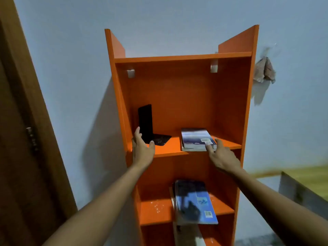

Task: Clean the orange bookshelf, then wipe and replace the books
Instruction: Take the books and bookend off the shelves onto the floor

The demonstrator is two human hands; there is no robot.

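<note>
Lower blue book barcode sticker unreadable; left hand spread loose by black bookend, right hand fingers touching upper book, text blurry.

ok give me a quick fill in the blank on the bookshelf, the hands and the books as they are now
1. The black bookend stands on the same shelf as the left hand, at the ____ side of the orange bookshelf.
2. The right hand touches the book that lies ____ on the upper shelf.
3. The blue book on the lower shelf sticks out past the shelf's ____ edge.
4. A crumpled cloth hangs on the ____.

Missing words: left; flat; front; wall
</note>
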